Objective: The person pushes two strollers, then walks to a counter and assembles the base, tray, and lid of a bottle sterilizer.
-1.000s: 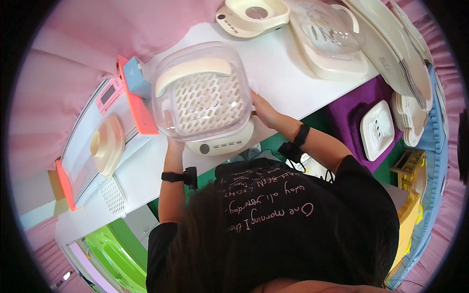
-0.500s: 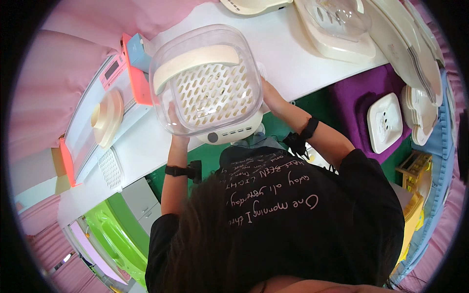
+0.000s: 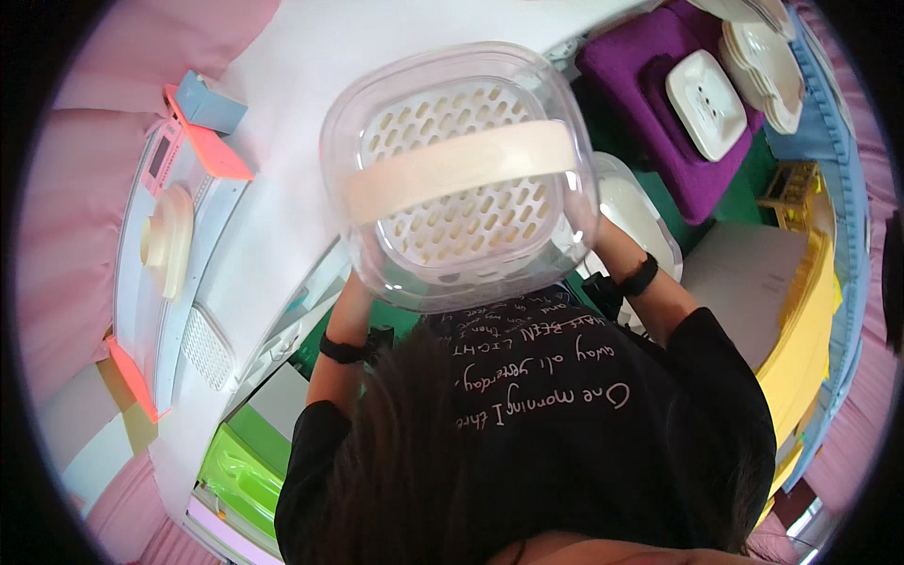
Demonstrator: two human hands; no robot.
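In front of my body I hold a boxy food steamer (image 3: 461,226) with a clear plastic lid, raised close to the view. A thick cream handle (image 3: 461,169) arches across its top. Beneath it, through the clear plastic, shows a pale tray (image 3: 461,104) with oblong slots. My left hand (image 3: 365,252) grips the near left side; its fingers are partly covered by the lid. My right hand (image 3: 586,231) grips the right side, its fingers blurred through the plastic. The lower part of the steamer is hidden.
On the white table (image 3: 282,104) at left are a coral-and-blue stand (image 3: 212,104), a cream stepped piece (image 3: 169,240) and a white perforated tray (image 3: 207,348). At right are a white tub (image 3: 640,207), a purple-covered seat (image 3: 650,160) with a white dish (image 3: 706,104), and a yellow-edged carton (image 3: 753,282).
I have turned to the right with the steamer, which now sits higher and nearer the view, its handle over the middle. Its base with knob and buttons has gone out of sight.
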